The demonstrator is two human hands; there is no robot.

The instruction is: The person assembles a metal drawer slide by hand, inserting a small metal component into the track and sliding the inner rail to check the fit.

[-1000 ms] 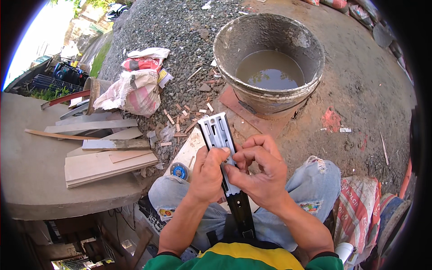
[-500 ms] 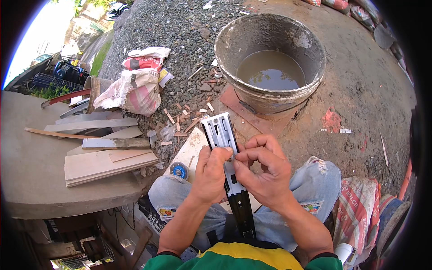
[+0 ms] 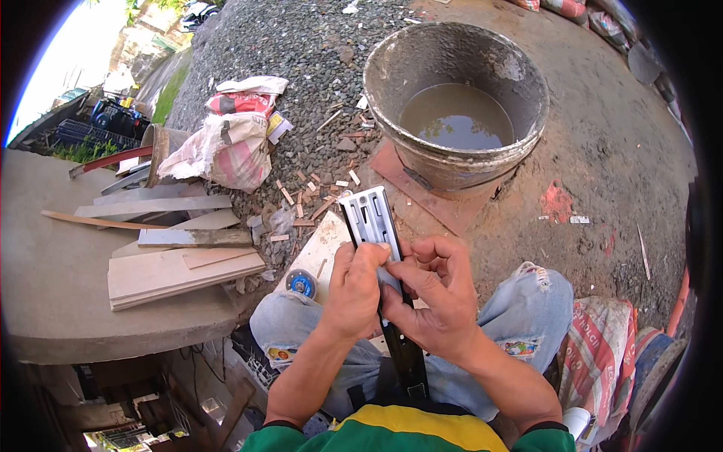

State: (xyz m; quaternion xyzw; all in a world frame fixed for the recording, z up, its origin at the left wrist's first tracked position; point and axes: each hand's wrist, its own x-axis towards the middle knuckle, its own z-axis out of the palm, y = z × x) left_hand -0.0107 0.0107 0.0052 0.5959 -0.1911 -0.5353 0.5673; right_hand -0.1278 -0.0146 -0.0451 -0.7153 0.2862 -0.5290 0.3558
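A drawer slide (image 3: 367, 217), with a silvery metal face and a black lower length, stands tilted between my knees, its lower end close to my lap. My left hand (image 3: 352, 295) is closed around its left side, thumb pressed on the metal face. From the other side my right hand (image 3: 440, 301) closes on the slide's right edge, with thumb and curled fingertips at the face beside my left thumb. Any small part between those fingertips is hidden. Under the slide lies a pale board (image 3: 325, 239), with a blue-centred disc (image 3: 301, 283) next to my left knee.
A large mud-caked tub (image 3: 384, 124) of murky water stands ahead on a reddish board (image 3: 410, 190). Wood strips and panels (image 3: 181, 277) lie on the concrete ledge (image 3: 45, 286) at left. Torn sacks (image 3: 230, 154) and small wood scraps (image 3: 305, 203) litter the gravel. Another sack (image 3: 599, 354) sits at right.
My right hand has shifted slightly down and left, its fingers curling closer against the slide's face. The left hand keeps its hold, and the slide has barely moved.
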